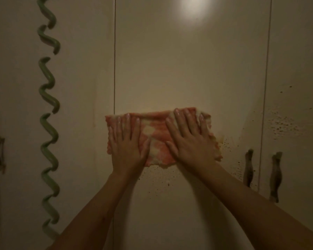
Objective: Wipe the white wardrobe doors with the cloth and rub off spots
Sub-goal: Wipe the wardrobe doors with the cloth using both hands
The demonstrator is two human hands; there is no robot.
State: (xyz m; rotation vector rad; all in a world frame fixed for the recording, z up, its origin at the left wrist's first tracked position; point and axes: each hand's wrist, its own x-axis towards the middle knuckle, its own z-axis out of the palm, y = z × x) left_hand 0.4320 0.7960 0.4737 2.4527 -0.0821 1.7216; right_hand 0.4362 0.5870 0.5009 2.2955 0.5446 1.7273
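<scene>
I have the left hand (127,141) and right hand (190,139) flat, fingers straight and spread, pressing the cloth (155,134) against the middle door (188,69). The cloth's left edge just crosses the left seam (114,69); its right edge stops well short of the right seam (266,87). Bare panel runs above the cloth up to a glare (193,9). Spots (161,179) speckle the door just under the cloth's lower edge, and thicker ones (282,123) lie past the right seam. Two handles (248,168) flank that seam, lower right. A green wavy trim (49,123) runs down the left door.
</scene>
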